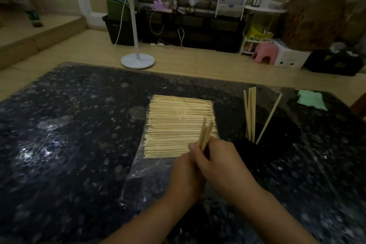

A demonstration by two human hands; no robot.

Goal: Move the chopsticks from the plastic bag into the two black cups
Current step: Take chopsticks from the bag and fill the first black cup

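Early days here: only a handful of chopsticks are standing in the black cup (271, 134) over at three o'clock on the table (69, 134), four bunched upright at its left side and one leaning off toward one o'clock. A second cup is hard to make out in this dim light; there may be a dark shape just in front of the first, but I cannot tell. The plastic bag (150, 166) is lying dead centre and it is looking almost full, so by my reckoning nearly the whole job is still waiting.

The stack in the bag (178, 125) is lying flat, long axes running nine to three, row upon row from the far edge toward the person.

Now the action: both hands are working together at the bag's near right corner. The right hand (217, 162) is curling over a small bunch of chopsticks (207, 134), the left hand (186, 176) is tucking in under it and seemingly gripping the same bunch, though its fingers are hidden. That bunch is pointing up and away, tips toward one o'clock, fanning slightly.
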